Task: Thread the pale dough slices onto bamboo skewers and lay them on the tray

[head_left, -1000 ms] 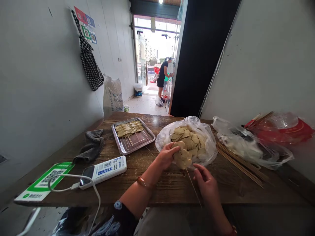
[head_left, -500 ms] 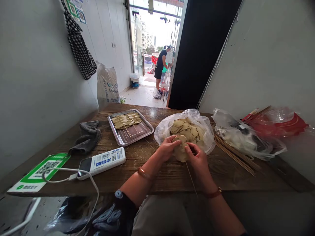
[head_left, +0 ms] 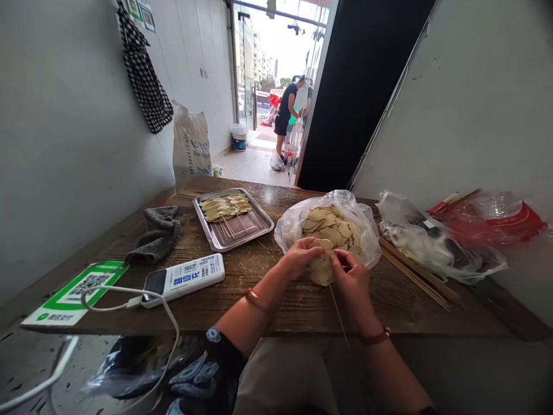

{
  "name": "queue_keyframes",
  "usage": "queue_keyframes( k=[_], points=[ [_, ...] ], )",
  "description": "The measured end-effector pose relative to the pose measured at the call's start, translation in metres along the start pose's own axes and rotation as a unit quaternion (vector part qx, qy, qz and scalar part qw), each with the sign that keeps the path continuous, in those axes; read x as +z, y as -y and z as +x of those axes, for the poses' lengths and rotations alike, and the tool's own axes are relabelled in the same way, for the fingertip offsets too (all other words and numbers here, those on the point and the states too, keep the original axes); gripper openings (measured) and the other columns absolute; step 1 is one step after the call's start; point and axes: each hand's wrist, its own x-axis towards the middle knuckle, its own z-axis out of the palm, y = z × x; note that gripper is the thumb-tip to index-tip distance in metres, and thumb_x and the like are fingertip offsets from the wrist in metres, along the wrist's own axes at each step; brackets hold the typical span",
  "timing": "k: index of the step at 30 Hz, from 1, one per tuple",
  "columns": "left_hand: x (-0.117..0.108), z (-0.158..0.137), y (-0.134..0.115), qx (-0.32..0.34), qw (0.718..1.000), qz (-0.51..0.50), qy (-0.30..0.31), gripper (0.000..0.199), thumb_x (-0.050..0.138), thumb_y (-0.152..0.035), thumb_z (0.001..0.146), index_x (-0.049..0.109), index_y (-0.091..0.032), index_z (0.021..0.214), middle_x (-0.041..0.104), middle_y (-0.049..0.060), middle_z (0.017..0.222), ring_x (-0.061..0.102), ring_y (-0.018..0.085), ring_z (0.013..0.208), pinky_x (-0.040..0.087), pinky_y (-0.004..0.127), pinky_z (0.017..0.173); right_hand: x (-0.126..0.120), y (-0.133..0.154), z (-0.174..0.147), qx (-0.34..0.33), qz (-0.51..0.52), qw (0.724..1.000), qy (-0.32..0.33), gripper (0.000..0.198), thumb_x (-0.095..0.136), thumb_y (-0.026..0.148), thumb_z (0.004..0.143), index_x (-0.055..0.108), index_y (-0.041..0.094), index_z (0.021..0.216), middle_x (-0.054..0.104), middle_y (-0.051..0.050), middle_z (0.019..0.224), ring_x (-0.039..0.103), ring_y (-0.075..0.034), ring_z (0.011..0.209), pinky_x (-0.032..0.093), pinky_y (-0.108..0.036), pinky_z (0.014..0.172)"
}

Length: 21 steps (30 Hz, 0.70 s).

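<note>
My left hand (head_left: 299, 257) pinches a pale, thin potato slice (head_left: 322, 244) by its edge, thumb on top. Close beside it, my right hand (head_left: 352, 280) has its fingers closed on potato slices threaded on a thin skewer (head_left: 339, 314), whose bare end slants down toward me. The threaded slices (head_left: 322, 272) hang between both hands and overlap the upper slice. Just behind them, an open clear plastic bag (head_left: 286, 226) holds a heap of loose slices (head_left: 332, 223). On the left, a metal tray (head_left: 257, 228) carries several finished-looking skewers of slices (head_left: 225, 206).
Bare skewers (head_left: 415, 275) lie right of the bag, beside plastic bags (head_left: 444, 245). Leftward are a grey cloth (head_left: 158, 236), a power bank (head_left: 185, 278) with a white cable (head_left: 173, 320), and a QR-code card (head_left: 78, 294). A person (head_left: 286, 112) bends near the doorway.
The whole view has shifted slightly, so most things sit a little further right. Both hands keep nearly the same grip on the slices and skewer.
</note>
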Motion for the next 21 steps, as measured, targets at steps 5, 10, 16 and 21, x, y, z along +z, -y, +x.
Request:
queue_keyframes(
  k=[5, 10, 16, 21],
  points=[
    [-0.002, 0.002, -0.001, 0.004, 1.0, -0.009, -0.008, 0.045, 0.085, -0.034, 0.056, 0.069, -0.009, 0.089, 0.069, 0.006, 0.078, 0.061, 0.013, 0.064, 0.046, 0.023, 0.062, -0.013, -0.013, -0.007, 0.062, 0.05, 0.997, -0.012, 0.045, 0.056, 0.049, 0.085, 0.064, 0.014, 0.113, 0.07, -0.012, 0.101, 0.064, -0.023, 0.086, 0.051, -0.035, 0.075],
    [-0.008, 0.006, -0.003, 0.028, 0.998, -0.049, -0.035, 0.046, 0.084, -0.033, 0.056, 0.069, -0.01, 0.092, 0.07, 0.008, 0.08, 0.064, 0.016, 0.07, 0.05, 0.026, 0.067, -0.027, -0.02, -0.034, 0.086, 0.032, 0.996, 0.021, 0.042, 0.054, 0.05, 0.087, 0.065, 0.015, 0.107, 0.07, -0.012, 0.101, 0.064, -0.025, 0.091, 0.049, -0.036, 0.082],
    [-0.01, 0.004, -0.009, 0.033, 0.997, -0.068, -0.027, 0.045, 0.083, -0.036, 0.059, 0.07, -0.009, 0.092, 0.072, 0.009, 0.082, 0.065, 0.016, 0.069, 0.051, 0.025, 0.067, -0.03, -0.018, -0.057, 0.125, 0.044, 0.978, 0.16, 0.05, 0.052, 0.051, 0.088, 0.062, 0.012, 0.118, 0.066, -0.004, 0.072, 0.056, -0.014, 0.052, 0.046, -0.025, 0.053],
    [-0.011, 0.0, -0.017, 0.018, 0.999, -0.031, 0.017, 0.046, 0.077, -0.042, 0.069, 0.071, -0.008, 0.099, 0.073, 0.012, 0.087, 0.066, 0.018, 0.076, 0.051, 0.027, 0.069, -0.031, -0.004, -0.06, 0.111, 0.058, 0.969, 0.214, 0.049, 0.042, 0.049, 0.094, 0.059, 0.012, 0.121, 0.058, 0.002, 0.06, 0.05, -0.011, 0.042, 0.041, -0.022, 0.046]
  ],
)
